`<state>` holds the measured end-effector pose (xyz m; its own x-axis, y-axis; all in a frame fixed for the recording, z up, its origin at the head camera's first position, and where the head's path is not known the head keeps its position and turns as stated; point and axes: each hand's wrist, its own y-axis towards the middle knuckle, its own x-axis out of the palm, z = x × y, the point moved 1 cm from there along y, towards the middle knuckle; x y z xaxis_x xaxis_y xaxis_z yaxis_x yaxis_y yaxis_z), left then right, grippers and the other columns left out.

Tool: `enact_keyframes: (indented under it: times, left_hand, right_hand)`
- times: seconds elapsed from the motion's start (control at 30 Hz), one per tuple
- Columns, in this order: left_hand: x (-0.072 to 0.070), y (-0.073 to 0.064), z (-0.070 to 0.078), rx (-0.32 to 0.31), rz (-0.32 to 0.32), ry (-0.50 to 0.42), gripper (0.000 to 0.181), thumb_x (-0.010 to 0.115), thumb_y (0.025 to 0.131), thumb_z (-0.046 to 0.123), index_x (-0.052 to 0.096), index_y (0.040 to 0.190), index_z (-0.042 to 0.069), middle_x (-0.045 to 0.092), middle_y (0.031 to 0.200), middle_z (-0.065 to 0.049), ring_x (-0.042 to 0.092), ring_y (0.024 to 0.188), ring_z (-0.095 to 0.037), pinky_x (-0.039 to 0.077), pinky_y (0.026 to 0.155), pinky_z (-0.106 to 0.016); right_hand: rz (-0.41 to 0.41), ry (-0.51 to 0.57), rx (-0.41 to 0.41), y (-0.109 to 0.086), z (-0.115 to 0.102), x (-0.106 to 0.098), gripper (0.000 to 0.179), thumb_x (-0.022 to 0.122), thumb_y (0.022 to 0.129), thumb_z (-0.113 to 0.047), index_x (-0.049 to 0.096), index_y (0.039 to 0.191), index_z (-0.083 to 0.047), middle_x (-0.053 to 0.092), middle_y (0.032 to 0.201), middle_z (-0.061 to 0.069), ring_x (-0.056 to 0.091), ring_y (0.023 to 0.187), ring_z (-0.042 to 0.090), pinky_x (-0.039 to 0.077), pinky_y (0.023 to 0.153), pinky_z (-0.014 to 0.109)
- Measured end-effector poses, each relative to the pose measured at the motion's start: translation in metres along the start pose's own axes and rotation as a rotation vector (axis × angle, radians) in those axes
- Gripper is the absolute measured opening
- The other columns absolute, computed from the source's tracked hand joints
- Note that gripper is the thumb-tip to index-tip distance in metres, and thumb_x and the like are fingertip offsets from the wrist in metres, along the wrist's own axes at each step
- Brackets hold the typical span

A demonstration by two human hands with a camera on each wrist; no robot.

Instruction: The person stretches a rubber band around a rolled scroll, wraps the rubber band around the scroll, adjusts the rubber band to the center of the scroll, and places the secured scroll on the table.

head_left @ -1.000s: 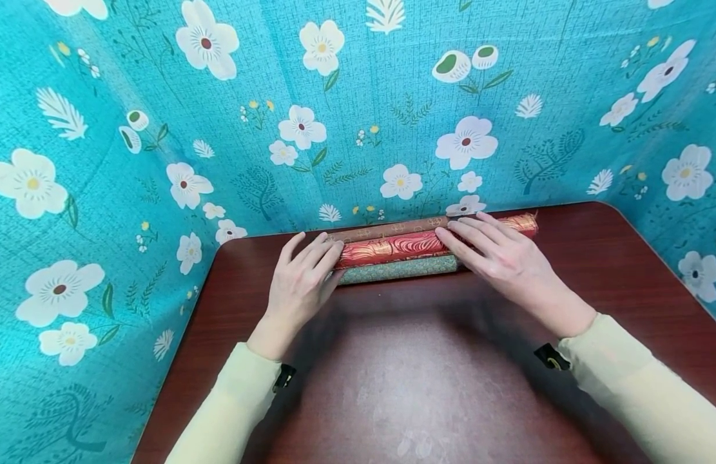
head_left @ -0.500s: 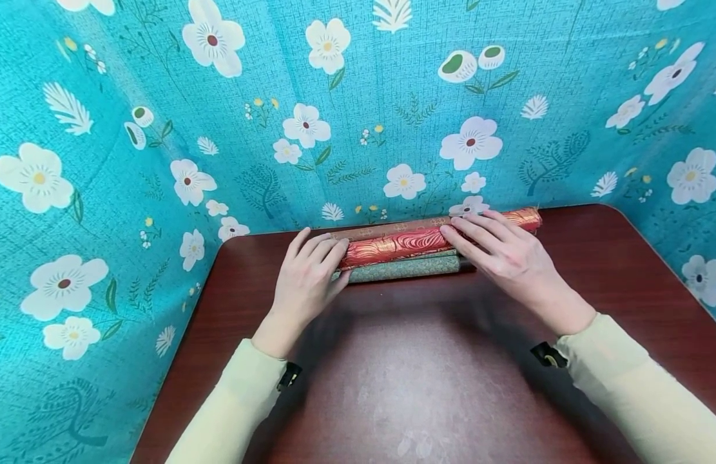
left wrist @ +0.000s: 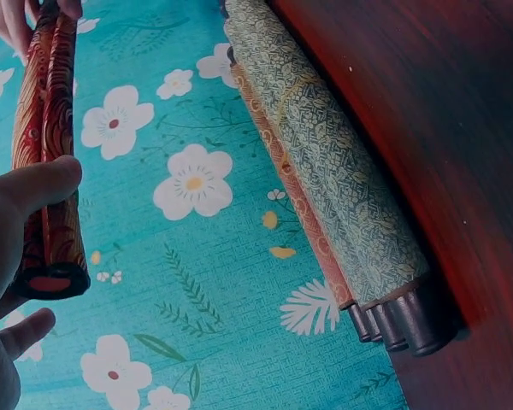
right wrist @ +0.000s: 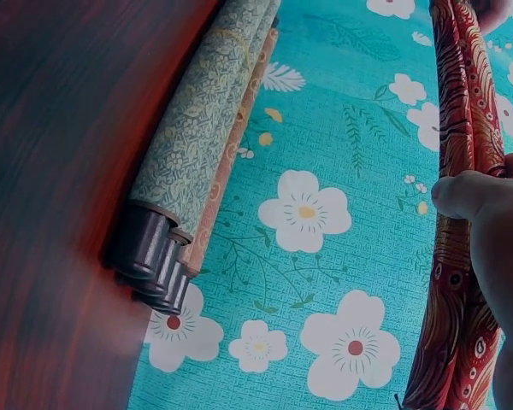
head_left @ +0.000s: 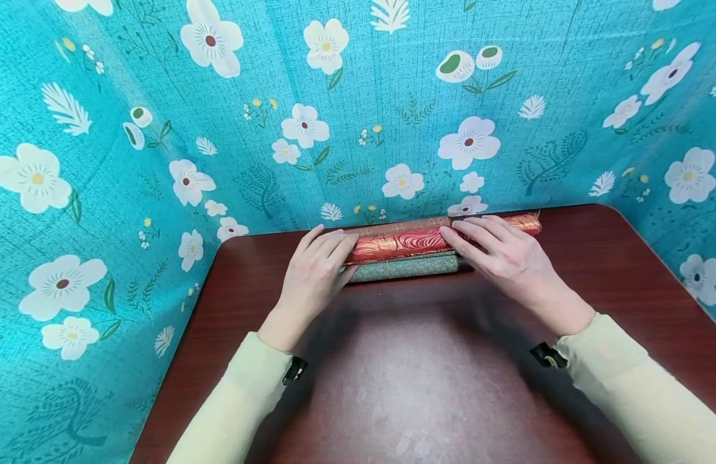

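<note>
Both hands hold a long red-and-gold brocade roll [head_left: 412,241], raised above the rolled scrolls at the table's far edge. My left hand [head_left: 317,267] grips its left end, thumb across the near side in the left wrist view, where the roll [left wrist: 56,111] shows a dark-rimmed end. Farther right, my right hand [head_left: 511,254] pinches it between thumb and fingers; the right end sticks out beyond. Under the roll lies a green patterned scroll [head_left: 404,268], with a brown patterned scroll [head_left: 398,227] behind it. Dark end knobs [left wrist: 423,320] of several scrolls show in both wrist views.
The dark red-brown table [head_left: 404,361] stretches in front of the scrolls. A turquoise flowered cloth [head_left: 358,129] hangs behind and along both sides, close to the far edge.
The left hand has shifted a little to the right along the red roll, covering its left end. The roll has lifted slightly; the right hand has hardly moved.
</note>
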<state>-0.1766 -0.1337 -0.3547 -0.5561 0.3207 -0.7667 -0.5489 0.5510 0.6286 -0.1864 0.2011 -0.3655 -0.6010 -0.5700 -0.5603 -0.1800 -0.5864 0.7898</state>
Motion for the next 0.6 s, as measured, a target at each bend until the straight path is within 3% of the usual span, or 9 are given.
enact_keyframes:
  times: [0.2,0.37,0.6]
  left_hand:
    - [0.0028,0.0026,0.0008,0.025,-0.002,-0.005,0.063,0.098,0.079,0.026,0.072,0.133,0.006,0.076,0.128,-0.011,0.069,0.124,-0.029,0.046,0.118,-0.049]
    - [-0.0003,0.0016,-0.0045,-0.011,-0.005,-0.01,0.069,0.097,0.081,0.029,0.069,0.14,0.008,0.075,0.132,-0.01,0.068,0.127,-0.03,0.044,0.119,-0.051]
    - [-0.0056,0.0043,-0.0073,-0.056,-0.081,-0.024,0.054,0.088,0.087,0.027,0.071,0.136,0.008,0.076,0.123,-0.009,0.069,0.12,-0.029,0.045,0.118,-0.052]
  right_hand:
    - [-0.008,0.001,0.004,-0.001,0.0002,-0.0013,0.036,0.045,0.114,-0.008,0.071,0.138,-0.002,0.073,0.12,0.023,0.07,0.102,0.046,0.061,0.083,0.061]
    - [0.019,-0.004,0.016,0.0006,0.0,-0.0025,0.034,0.048,0.114,-0.008,0.072,0.137,-0.003,0.074,0.117,0.022,0.071,0.1,0.045,0.061,0.079,0.06]
    - [0.004,-0.008,0.028,-0.0007,0.0025,-0.0054,0.035,0.047,0.115,-0.01,0.073,0.136,-0.004,0.073,0.119,0.021,0.07,0.101,0.044,0.061,0.079,0.061]
